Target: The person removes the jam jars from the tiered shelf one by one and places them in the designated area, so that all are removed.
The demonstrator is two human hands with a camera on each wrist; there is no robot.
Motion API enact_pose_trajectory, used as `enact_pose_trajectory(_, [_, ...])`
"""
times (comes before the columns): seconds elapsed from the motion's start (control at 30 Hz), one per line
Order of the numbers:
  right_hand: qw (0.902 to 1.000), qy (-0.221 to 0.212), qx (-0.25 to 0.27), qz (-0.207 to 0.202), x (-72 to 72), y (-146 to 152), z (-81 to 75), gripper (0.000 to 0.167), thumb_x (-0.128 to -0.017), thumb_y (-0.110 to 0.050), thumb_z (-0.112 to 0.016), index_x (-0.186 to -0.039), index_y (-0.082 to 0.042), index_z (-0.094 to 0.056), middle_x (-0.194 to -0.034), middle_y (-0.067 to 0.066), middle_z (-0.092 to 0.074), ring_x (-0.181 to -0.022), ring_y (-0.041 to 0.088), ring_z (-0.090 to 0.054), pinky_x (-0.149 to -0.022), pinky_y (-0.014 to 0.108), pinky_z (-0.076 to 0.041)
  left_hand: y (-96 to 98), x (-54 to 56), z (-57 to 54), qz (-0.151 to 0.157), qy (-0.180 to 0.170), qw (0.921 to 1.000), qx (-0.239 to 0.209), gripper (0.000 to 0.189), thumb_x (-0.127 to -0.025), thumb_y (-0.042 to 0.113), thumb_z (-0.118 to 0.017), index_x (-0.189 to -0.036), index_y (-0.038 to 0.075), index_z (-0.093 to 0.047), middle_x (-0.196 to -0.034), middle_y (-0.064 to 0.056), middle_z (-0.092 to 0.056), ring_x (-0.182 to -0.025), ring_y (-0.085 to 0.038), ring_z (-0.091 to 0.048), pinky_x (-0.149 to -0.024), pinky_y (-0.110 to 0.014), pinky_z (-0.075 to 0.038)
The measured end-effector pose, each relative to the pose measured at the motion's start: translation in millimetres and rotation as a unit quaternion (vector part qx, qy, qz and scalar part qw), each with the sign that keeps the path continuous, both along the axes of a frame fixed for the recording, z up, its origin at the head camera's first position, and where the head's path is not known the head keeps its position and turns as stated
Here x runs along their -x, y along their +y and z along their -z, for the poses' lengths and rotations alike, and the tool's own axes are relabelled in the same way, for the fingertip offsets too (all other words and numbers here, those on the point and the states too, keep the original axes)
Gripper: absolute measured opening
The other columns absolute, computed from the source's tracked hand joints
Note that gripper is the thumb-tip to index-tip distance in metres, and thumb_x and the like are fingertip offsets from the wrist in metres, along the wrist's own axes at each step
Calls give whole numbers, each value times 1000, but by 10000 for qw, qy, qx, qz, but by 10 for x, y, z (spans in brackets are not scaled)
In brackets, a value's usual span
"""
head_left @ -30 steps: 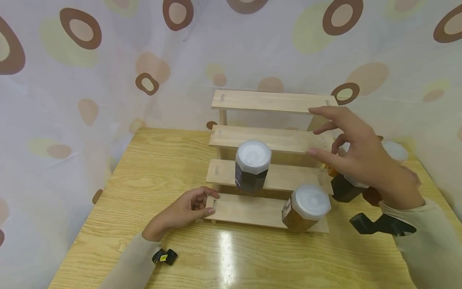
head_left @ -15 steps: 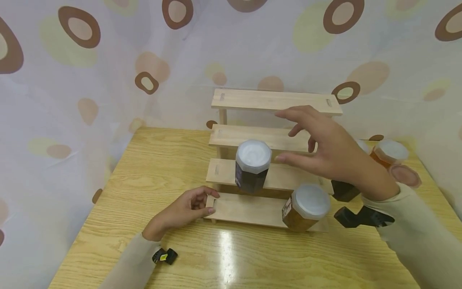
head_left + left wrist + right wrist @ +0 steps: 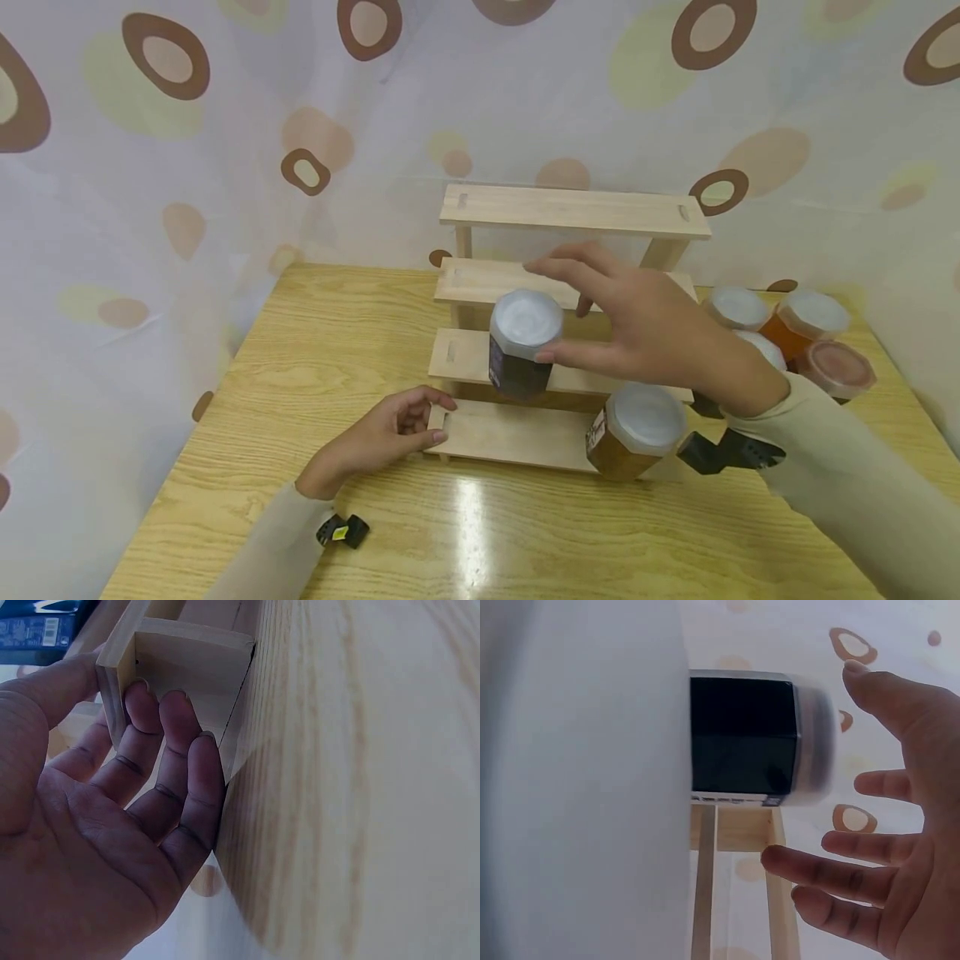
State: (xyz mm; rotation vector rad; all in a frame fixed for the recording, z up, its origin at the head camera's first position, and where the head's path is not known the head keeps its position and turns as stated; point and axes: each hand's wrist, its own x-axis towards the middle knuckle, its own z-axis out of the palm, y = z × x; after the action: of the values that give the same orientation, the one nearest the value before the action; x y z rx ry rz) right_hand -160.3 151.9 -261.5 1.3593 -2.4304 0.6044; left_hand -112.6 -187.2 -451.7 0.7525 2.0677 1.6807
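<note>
A stepped wooden rack [image 3: 510, 435] stands on the table. Its lowest shelf is gripped at the left end by my left hand [image 3: 386, 435], thumb on top and fingers curled beneath, as the left wrist view shows with the hand [image 3: 112, 795] at the board's end. On the second shelf stands a dark jar [image 3: 521, 371] with a whitish lid. My right hand [image 3: 622, 312] is spread beside it, thumb in front of the lid's right side; in the right wrist view a gap separates the fingers from the jar [image 3: 742, 735]. An amber jar [image 3: 626, 446] sits on the lowest shelf, toward the right.
Several more jars cluster right of the rack, among them an orange one [image 3: 795, 329] and one with a reddish lid [image 3: 840, 367]; my right forearm partly hides them. A patterned curtain [image 3: 390, 125] hangs behind the wooden table [image 3: 300, 358].
My right hand has moved left across the rack, from the right end of the shelves to the dark jar. My left hand and both jars on the rack have stayed in place.
</note>
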Motion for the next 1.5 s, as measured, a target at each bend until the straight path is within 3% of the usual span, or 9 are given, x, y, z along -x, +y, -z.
enact_pose_trajectory(0.2, [9996,125,-217,-107,8,-71,80,75,-86,-50,-83,-148,-19,-54,-136,7,-58,-81,12,-67,-65,34,-55,3,10,7,47,31,10000,-30,34,-101,2,-66,-134,3,-59,-77,-3,-52,-62,-9,-45,-57,-21,-40])
enact_pose_trajectory(0.37, [9990,-33,-451,-23,8,-100,134,73,-88,-50,-81,-149,-21,-54,-134,6,-58,-79,11,-64,-65,32,-54,4,22,3,40,39,10000,1,34,-101,3,-66,-134,4,-59,-77,-4,-54,-63,-10,-46,-57,-21,-41])
enact_pose_trajectory(0.57, [9981,-176,-587,-77,4,-142,179,72,-90,-45,-80,-151,-19,-51,-134,7,-57,-71,9,-59,-59,29,-51,8,23,-4,25,60,10000,25,34,-100,2,-66,-134,3,-59,-77,-3,-53,-63,-10,-46,-57,-22,-41])
enact_pose_trajectory(0.9, [9975,-572,-394,-154,-23,-198,233,74,-91,-31,-83,-153,-16,-47,-125,10,-57,-79,14,-60,-62,29,-52,7,21,0,38,110,9999,21,34,-100,2,-66,-133,3,-59,-76,-2,-52,-62,-9,-45,-57,-21,-41])
enact_pose_trajectory(1.5, [9993,-249,-268,-53,-29,-137,227,67,-87,-31,-86,-146,-16,-57,-120,10,-61,-68,11,-57,-58,28,-50,-2,29,37,111,87,9999,-59,34,-101,1,-66,-134,3,-59,-76,-7,-51,-62,-9,-44,-57,-21,-40])
